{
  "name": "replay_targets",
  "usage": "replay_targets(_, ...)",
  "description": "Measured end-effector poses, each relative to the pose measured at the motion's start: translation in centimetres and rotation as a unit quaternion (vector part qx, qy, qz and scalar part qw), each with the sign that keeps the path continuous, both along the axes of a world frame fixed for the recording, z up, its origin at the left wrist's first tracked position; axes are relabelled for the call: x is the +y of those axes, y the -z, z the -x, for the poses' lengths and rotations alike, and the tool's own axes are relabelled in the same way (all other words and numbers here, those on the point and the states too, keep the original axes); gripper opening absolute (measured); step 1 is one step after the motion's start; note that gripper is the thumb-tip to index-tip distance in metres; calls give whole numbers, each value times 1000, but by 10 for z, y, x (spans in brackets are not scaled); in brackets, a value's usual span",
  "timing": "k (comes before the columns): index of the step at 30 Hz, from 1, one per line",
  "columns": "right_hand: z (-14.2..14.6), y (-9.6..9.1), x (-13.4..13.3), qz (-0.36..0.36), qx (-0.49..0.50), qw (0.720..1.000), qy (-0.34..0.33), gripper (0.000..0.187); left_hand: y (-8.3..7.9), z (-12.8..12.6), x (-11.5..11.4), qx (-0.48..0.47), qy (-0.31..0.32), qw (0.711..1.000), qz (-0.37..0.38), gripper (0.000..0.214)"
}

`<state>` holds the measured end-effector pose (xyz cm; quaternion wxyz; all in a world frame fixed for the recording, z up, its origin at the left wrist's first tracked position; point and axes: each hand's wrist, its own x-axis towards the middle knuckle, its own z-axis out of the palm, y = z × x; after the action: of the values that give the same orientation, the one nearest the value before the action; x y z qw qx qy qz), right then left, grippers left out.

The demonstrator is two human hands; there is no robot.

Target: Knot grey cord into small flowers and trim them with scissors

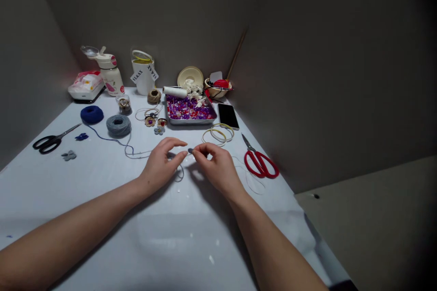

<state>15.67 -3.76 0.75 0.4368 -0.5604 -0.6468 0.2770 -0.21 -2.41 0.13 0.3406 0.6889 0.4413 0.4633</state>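
Observation:
My right hand [218,168] pinches a small grey-blue piece of yarn work [190,150] between thumb and forefinger, over the middle of the table. Just left of it is my left hand [163,162], its thumb and forefinger apart on either side of a small gap; its other fingers are partly hidden. Grey yarn [136,158] runs from the grey yarn ball [119,125] to behind my left hand, and a loop hangs below its thumb. A thin pale thread [254,186] trails on the table right of my right hand.
Red-handled scissors [261,163] lie right, black-handled scissors [51,142] left. Behind my hands stand a metal tray [191,122] of purple and red beads, bangles [221,134], a phone [228,116] and a blue yarn ball [92,114]. A bottle [112,79] and white canister [144,82] stand further back.

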Motion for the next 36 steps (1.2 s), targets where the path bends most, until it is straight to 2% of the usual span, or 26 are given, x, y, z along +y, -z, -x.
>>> replay_targets(3, -5, -2, -2, -54, -141, 988, -27, 13, -7, 6, 4, 74, 13, 994, -83, 14)
replay_targets(6, -5, -2, -5, -88, -249, 963, -56, 15, -8, 8, 7, 144, 51, 985, -83, 11)
replay_targets(9, -3, -3, -7, -110, -309, 943, -61, 18, -6, 8, 6, 193, 81, 975, -69, 14)
replay_targets(15, 0, -4, -10, -135, -366, 918, -69, 19, -3, 7, 2, 208, 98, 971, -72, 25)
replay_targets(19, -1, -4, -9, -134, -350, 925, -69, 17, -3, 6, 0, 204, 84, 972, -76, 23)
replay_targets(27, -4, -5, -5, -109, -230, 965, -58, 13, -7, 4, -1, 32, 19, 998, -42, 14)
replay_targets(32, -3, -3, -4, -111, -172, 977, -51, 12, -4, 0, -1, -70, 7, 997, 14, 14)
replay_targets(36, -1, -4, -4, -107, -106, 988, -46, 11, -3, -5, -2, -163, -7, 983, 84, 16)
